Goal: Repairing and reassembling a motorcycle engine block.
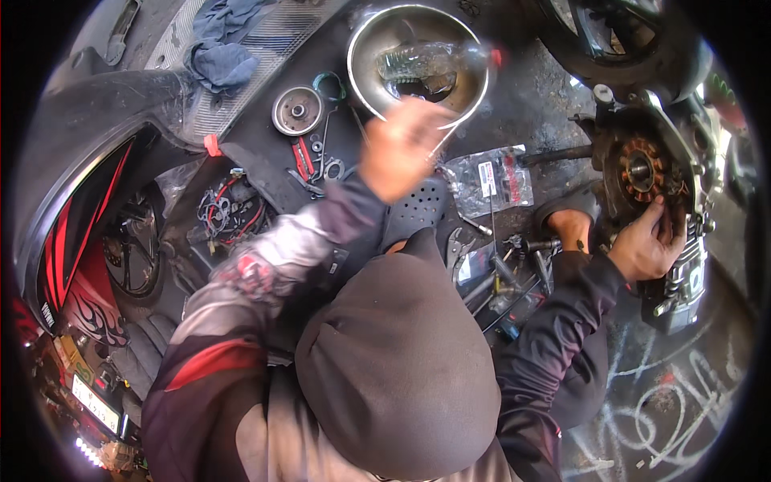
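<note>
Oily floor; right hand (646, 245) on engine stator (642, 171); left hand (399, 153) blurred below bowl (418, 60).

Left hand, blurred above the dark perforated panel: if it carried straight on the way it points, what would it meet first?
Most likely the metal bowl: the left hand points up the picture, close below the bowl's near rim. The clear plastic bottle lies across the bowl just beyond. Motion blur and unclear depth make this uncertain.

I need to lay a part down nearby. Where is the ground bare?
Bare ground lies below the engine, around the white paint marks, and between the metal bowl and the rear tyre. Crowded: tools by the right hand.
</note>
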{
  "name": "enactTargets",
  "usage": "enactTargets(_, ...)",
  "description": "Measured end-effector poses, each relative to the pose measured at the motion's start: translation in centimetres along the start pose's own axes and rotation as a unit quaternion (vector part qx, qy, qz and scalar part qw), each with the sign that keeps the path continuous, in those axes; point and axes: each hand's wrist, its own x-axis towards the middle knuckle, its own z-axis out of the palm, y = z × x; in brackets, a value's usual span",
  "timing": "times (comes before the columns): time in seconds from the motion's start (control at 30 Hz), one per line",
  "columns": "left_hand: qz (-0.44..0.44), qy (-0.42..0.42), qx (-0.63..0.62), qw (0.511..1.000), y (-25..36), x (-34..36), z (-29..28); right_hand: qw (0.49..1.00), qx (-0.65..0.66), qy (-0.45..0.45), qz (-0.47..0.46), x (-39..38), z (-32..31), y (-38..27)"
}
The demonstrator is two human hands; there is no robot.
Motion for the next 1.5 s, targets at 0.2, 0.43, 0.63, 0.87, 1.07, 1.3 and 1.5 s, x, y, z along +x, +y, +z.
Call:
enactTargets(0.2,-0.156,-0.268,0.288,0.906,-13.4,-3.5,-13.4,1.0,-0.018,-0.009,-0.005,-1.6,-0.5,-2.9)
enactTargets(0.43,-0.103,-0.346,0.453,0.815,-18.1,-6.4,-11.0,0.998,0.034,-0.06,-0.012,-2.1,-8.6,-5.5)
enactTargets(0.63,-0.037,-0.375,0.566,0.734,-19.2,-7.4,-10.4,0.999,0.026,-0.036,0.012,-2.5,-17.1,-5.3)
enactTargets(0.87,-0.052,-0.385,0.63,0.672,-20.8,-7.4,-8.8,0.997,0.025,0.066,0.015,-2.0,-25.1,-6.6)
enactTargets(1.07,-0.14,-0.297,0.415,0.848,-20.3,-5.4,-11.7,0.997,-0.017,0.066,0.036,-3.8,-26.9,-6.0)
enactTargets(1.3,-0.352,-0.208,0.058,0.911,-18.7,-4.3,-14.7,0.987,0.041,0.105,0.113,-3.4,-28.4,-6.4)
enactTargets(1.5,-0.407,-0.278,-0.097,0.865,-13.8,-5.1,-12.8,0.994,0.02,-0.104,-0.041,-5.6,-22.7,-9.3)
